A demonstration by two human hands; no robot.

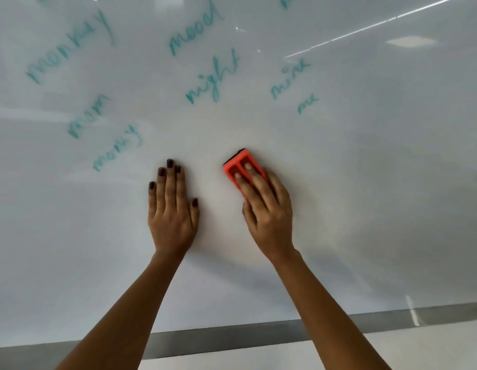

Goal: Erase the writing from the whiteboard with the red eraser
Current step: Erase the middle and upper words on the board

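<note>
Pressed flat under the right hand, the red eraser sits against the whiteboard just right of the frame's centre; two fingertips lie in the grooves on its back and the thumb seems to hug its lower edge, so the hold is more a push than a clamp. The left hand is spread open with nothing in it, palm flat on the board just to the left of the eraser.

All the green writing lies above and to the sides: several words in the upper left, others at upper centre, two small ones to the upper right. None looks wiped yet.

Risks, as I judge them: with so light a hold, a long upward sweep could let the eraser slide out from under the fingers. Uneven pressure may leave faint streaks. The bracing palm or a forearm could drag through the lower left words and smear ink.
</note>
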